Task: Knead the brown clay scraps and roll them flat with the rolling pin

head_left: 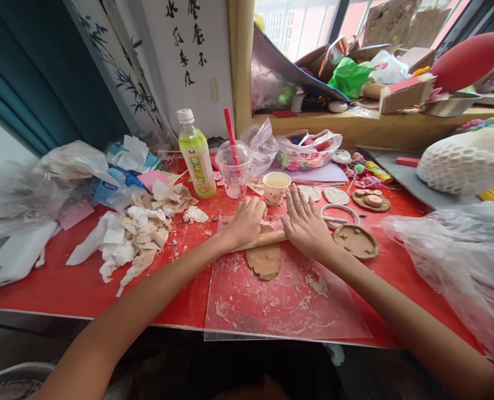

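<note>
A wooden rolling pin (267,239) lies across a thin slab of brown clay (264,261). My left hand (247,221) is closed with its fingers curled at the pin's left part. On the right part rests my right hand (303,221), fingers stretched out flat and pressing from above. The slab has a ragged near edge, and its far part is mostly hidden by the pin and hands. Beneath it is a clear plastic sheet (272,319) smeared with dried clay. Just right of my right hand are a shallow round clay dish (356,242) and a pale ring (357,214).
Behind my hands stand a paper cup (276,194), a plastic cup with a red straw (234,172) and a green drink bottle (197,158). Crumpled tissues (145,236) lie left on the red table (180,300). Plastic wrap (447,250) covers the right side.
</note>
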Tool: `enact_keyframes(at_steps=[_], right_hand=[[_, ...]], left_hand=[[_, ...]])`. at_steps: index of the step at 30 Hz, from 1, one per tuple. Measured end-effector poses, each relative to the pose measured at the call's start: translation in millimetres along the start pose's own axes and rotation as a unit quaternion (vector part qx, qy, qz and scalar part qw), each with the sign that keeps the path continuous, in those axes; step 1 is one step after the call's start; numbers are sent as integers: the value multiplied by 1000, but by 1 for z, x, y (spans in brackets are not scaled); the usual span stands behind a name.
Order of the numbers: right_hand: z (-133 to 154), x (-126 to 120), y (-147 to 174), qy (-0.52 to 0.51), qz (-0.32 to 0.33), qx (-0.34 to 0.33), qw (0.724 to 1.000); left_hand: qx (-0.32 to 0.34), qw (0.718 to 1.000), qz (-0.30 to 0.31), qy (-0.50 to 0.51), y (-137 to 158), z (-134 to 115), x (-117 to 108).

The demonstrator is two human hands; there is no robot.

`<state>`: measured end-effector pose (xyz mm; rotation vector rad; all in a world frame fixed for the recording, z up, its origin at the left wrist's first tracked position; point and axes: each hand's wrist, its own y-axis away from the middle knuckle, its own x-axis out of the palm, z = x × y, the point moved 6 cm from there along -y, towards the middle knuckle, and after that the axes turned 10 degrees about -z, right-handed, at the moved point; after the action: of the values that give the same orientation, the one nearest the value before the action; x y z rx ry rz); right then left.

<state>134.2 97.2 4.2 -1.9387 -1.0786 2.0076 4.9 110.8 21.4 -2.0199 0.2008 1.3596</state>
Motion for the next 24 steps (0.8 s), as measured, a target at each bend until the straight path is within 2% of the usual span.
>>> enact_keyframes(at_steps=[6, 15, 20, 24], right_hand=[[3, -7, 10, -3, 49, -10, 999], [7, -17, 25, -17, 92, -15, 996], [9, -23, 32, -22, 102, 3, 995], [12, -29, 39, -15, 99, -3, 995]], left_hand=[[5, 999, 44, 1, 6, -5, 6], [4, 997, 37, 65, 10, -21, 2], [-10, 992, 96, 83, 13, -23, 12], [-14, 988, 118, 99, 15, -26, 13]])
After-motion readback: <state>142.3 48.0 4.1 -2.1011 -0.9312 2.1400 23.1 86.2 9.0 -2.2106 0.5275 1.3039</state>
